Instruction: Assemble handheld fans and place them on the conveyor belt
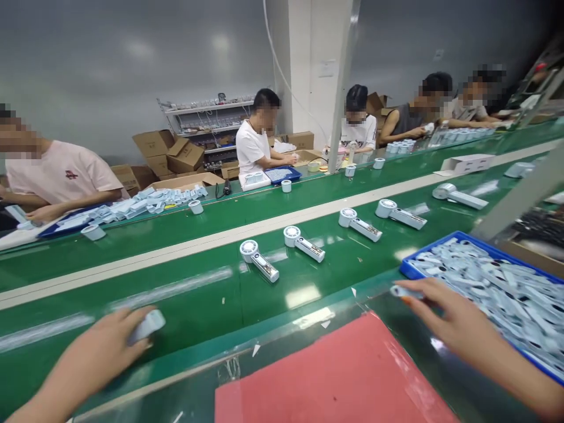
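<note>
My left hand (103, 349) rests on the green conveyor belt (185, 305) at the lower left, closed around a pale blue handheld fan part (147, 325). My right hand (445, 314) reaches toward the blue tray (408, 270) at the right and pinches a small pale blue piece (405, 291) at the tray's near corner. The tray is heaped with several similar pale blue parts (493, 288). A red mat (335, 376) lies on the bench between my hands.
Several assembled white fans (259, 259) lie spaced along the belt. Across it, other people sit working with trays, white round parts and cardboard boxes (167, 150). A slanted metal post (520, 197) stands at the right, a white pillar behind.
</note>
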Demonstrator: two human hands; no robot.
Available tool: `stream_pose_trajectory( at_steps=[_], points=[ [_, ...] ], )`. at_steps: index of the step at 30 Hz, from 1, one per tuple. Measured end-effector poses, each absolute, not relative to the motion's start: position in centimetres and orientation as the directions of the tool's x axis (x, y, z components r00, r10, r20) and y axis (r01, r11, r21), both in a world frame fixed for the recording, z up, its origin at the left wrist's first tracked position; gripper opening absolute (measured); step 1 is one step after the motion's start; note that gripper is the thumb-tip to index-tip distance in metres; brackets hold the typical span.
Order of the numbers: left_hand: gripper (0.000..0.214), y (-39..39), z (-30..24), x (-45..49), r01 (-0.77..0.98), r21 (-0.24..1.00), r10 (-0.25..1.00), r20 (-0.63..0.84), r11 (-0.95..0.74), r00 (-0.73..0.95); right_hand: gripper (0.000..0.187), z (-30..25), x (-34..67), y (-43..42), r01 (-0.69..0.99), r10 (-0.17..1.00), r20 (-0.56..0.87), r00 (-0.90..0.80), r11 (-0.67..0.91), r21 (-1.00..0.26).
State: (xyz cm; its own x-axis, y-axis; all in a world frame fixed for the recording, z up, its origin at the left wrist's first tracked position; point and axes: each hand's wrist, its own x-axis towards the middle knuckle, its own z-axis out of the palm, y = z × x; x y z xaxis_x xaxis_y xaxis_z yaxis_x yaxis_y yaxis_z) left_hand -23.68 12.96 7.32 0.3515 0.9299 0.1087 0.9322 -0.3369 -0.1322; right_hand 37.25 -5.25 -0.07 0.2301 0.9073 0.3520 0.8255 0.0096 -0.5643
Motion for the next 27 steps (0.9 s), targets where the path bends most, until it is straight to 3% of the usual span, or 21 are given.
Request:
stream_pose_trajectory(
  at_steps=[3,7,10,14,19,23,27],
  points=[
    [0.05,7.9,7.0,-11.6,0.803,-0.144,0.812,-0.001,-0.578,0.584,0.033,0.1,32.7,-6.8,0.729,0.962,0.242,0.13,0.073,-0.681],
    [0.053,0.4,6.4,1.6,0.548,-0.255,0.536,0.123,-0.796,0.835,0.028,0.5,30.1,-8.7,0.624,0.964,0.17,0.204,0.006,-0.781],
    [0.056,-2.8,5.7,6.4,0.441,-0.251,0.426,0.113,-0.862,0.898,0.022,1.0,29.8,-10.0,0.554,0.954,0.189,0.233,0.029,-0.832],
    [0.053,-3.3,4.7,6.3,0.494,-0.116,0.494,0.033,-0.861,0.869,0.023,1.4,29.6,-11.2,0.441,0.966,0.173,0.194,0.072,-0.895],
    [0.04,-2.5,3.6,2.2,0.558,0.118,0.57,0.141,-0.822,0.81,0.022,1.9,27.4,-11.3,0.371,0.984,0.133,0.116,0.081,-0.925],
    [0.043,-2.9,2.9,0.9,0.512,0.293,0.576,0.207,-0.808,0.791,0.017,2.7,24.1,-10.2,0.523,0.991,0.134,0.004,0.112,-0.845],
    [0.037,-3.3,2.7,1.2,0.495,0.378,0.601,0.249,-0.782,0.76,0.014,3.2,21.1,-9.1,0.735,0.99,0.117,-0.085,0.141,-0.664]
  ],
)
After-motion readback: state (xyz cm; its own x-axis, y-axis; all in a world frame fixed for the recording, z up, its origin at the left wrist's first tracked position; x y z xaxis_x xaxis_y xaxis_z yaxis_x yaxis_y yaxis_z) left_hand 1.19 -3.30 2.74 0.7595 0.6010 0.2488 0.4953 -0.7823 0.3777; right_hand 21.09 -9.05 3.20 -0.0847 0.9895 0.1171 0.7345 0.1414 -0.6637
